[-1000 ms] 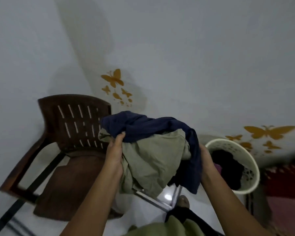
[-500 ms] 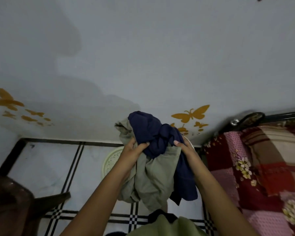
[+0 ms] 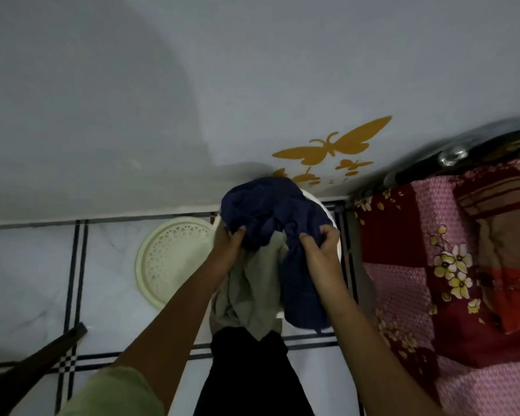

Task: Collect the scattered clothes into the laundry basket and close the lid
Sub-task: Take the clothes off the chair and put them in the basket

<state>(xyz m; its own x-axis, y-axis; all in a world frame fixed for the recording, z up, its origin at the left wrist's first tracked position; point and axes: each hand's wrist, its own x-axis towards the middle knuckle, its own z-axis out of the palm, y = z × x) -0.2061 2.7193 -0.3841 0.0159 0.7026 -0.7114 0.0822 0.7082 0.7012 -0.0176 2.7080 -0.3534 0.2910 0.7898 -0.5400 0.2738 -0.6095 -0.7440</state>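
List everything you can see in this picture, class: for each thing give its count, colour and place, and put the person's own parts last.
Navy garment: one, dark blue, held over the basket.
Pale garment: one, grey-green, hanging beneath the navy one.
Basket: one, cream, mostly hidden behind the clothes, by the wall.
Lid: one, cream, lying on the floor left of the basket.
Butterfly stickers: several, orange, on the wall.
Bedspread: one, red and pink floral, right.
Chair part: one, dark brown, lower left.
Left hand: gripping the clothes.
Right hand: gripping the clothes.
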